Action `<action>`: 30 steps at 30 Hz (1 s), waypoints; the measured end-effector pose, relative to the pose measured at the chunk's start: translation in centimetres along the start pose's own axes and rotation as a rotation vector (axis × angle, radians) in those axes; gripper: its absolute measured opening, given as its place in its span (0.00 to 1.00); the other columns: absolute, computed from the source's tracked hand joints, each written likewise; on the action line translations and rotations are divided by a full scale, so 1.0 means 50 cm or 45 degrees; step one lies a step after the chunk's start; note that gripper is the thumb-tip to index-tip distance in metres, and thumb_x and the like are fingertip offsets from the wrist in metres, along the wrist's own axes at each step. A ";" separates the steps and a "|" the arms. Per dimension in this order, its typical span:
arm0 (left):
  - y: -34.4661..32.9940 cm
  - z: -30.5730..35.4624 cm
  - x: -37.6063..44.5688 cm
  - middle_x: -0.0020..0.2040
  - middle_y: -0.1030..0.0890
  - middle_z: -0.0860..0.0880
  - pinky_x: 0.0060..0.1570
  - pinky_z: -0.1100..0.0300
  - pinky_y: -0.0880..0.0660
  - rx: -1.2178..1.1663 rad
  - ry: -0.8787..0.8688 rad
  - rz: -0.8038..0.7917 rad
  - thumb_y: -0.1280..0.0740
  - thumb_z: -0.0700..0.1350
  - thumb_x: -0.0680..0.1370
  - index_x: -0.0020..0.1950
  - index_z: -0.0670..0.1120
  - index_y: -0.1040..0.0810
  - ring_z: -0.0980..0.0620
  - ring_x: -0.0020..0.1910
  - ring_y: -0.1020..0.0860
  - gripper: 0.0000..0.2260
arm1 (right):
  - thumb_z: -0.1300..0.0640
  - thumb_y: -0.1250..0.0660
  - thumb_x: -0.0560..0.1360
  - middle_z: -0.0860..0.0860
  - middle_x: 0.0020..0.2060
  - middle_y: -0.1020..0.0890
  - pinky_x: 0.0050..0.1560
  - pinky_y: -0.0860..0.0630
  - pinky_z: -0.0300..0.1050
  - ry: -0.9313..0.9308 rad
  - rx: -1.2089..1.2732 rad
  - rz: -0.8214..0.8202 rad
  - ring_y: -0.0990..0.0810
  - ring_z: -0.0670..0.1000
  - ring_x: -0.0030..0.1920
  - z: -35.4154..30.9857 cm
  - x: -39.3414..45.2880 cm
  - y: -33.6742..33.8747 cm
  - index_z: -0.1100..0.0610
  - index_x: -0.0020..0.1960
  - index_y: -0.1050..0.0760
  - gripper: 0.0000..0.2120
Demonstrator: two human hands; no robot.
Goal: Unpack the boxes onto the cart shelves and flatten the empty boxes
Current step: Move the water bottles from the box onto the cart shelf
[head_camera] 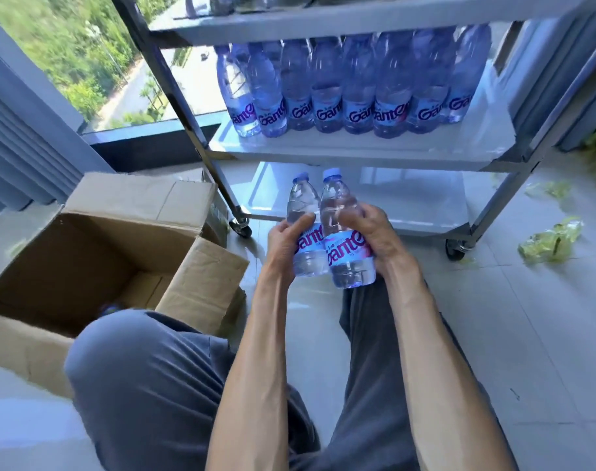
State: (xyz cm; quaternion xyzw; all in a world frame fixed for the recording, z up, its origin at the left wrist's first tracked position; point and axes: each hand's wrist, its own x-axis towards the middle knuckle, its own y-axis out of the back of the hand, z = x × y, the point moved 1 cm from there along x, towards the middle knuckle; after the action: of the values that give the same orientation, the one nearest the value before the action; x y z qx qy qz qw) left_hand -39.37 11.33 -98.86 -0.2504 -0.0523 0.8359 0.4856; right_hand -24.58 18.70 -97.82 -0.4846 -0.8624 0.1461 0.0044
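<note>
Middle shelf (323,149) is stocked; each hand's grip wraps 1 of 2 bottles (347,243); the box (96,253), nearly empty, remains unflattened.

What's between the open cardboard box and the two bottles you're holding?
In the head view, only the box's folded-out flap and bare floor tile lie before the two bottles, held by the left hand and right hand.

I'm seeing the middle shelf (340,153) crowding up with standing bottles (357,90) at upper centre; the bottom shelf (408,202) below is lying bare, the open box (96,253) blocking lower left.
</note>
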 end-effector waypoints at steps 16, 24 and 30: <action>-0.146 0.274 0.226 0.47 0.15 0.50 0.43 0.63 0.21 0.344 -0.740 0.232 0.21 0.44 0.65 0.54 0.46 0.19 0.55 0.44 0.16 0.19 | 0.57 0.20 0.64 0.51 0.52 0.15 0.54 0.19 0.52 0.486 -0.468 0.457 0.17 0.53 0.52 -0.228 0.199 0.089 0.55 0.59 0.20 0.25; -0.229 0.220 0.294 0.54 0.16 0.50 0.51 0.60 0.21 0.446 -0.762 0.236 0.23 0.39 0.69 0.63 0.44 0.21 0.56 0.51 0.18 0.23 | 0.61 0.22 0.68 0.52 0.64 0.21 0.65 0.26 0.43 0.677 -0.588 0.681 0.22 0.49 0.63 -0.256 0.239 0.122 0.60 0.70 0.27 0.32; -0.268 0.210 0.325 0.64 0.20 0.46 0.63 0.51 0.24 0.525 -0.772 0.173 0.25 0.38 0.71 0.71 0.42 0.28 0.50 0.63 0.22 0.29 | 0.64 0.27 0.73 0.54 0.68 0.25 0.69 0.30 0.52 0.655 -0.648 0.611 0.26 0.52 0.68 -0.258 0.267 0.144 0.61 0.73 0.32 0.31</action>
State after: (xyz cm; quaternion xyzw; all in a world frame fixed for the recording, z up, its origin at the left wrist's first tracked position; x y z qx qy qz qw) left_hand -40.32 33.60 -91.26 0.1087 -0.0074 0.8955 0.4316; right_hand -23.70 36.58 -89.12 -0.6775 -0.7048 -0.1999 0.0656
